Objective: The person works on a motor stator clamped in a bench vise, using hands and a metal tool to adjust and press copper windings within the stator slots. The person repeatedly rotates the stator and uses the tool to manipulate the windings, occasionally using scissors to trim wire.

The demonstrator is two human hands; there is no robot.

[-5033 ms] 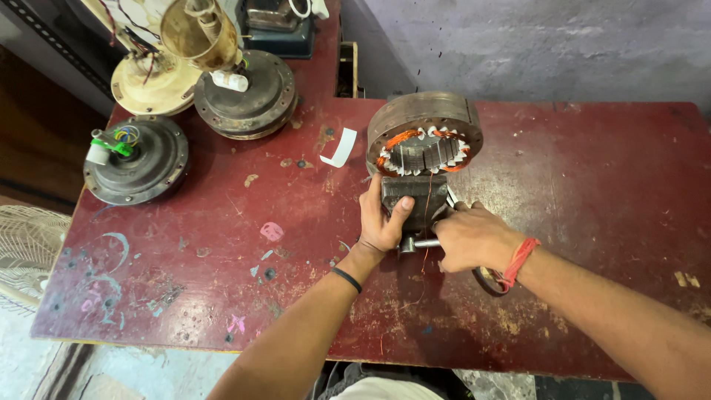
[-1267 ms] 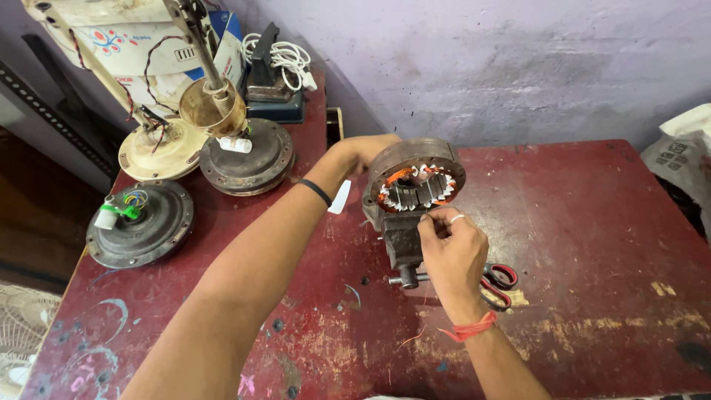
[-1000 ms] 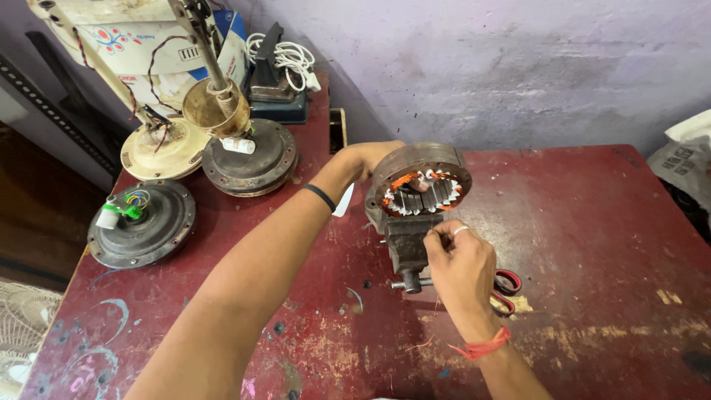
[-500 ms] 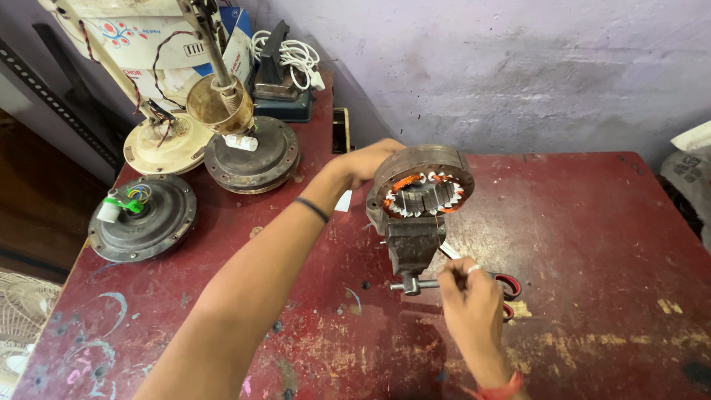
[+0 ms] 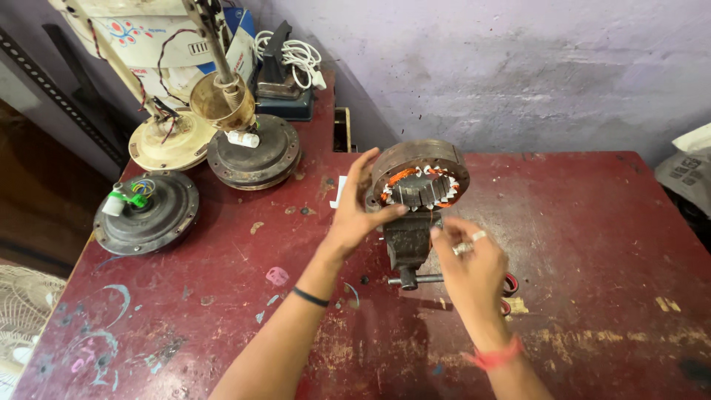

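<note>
A person's two bare hands work at a small bench vise (image 5: 409, 248) standing on a worn red table (image 5: 592, 244), seen from above. Clamped in the vise is a stator (image 5: 422, 178), a thick rusty ring with orange copper windings and grey metal teeth showing inside. It stands on edge near the middle of the table, toward the back, its open face turned to the viewer and tilted slightly upward. Its axis runs from front to back, and its flat ring spans left to right above the vise.

The left hand (image 5: 354, 211) reaches in from the lower left with fingers spread. The thumb presses the stator's lower left edge, and the fingers curve up along its left rim. A black band circles that forearm.

The right hand (image 5: 470, 263) hovers just right of the vise body, below the stator. Its fingers are loosely curled together, with a ring on one finger and a red thread at the wrist. Whether it pinches anything cannot be told. The vise's handle bar (image 5: 415, 280) sticks out sideways just beside this hand.

Red-handled scissors (image 5: 508, 290) lie partly hidden behind the right hand. At the table's left stand three round fan motors (image 5: 146, 215), one with green wires. A white cable coil (image 5: 300, 55) rests at the back.
</note>
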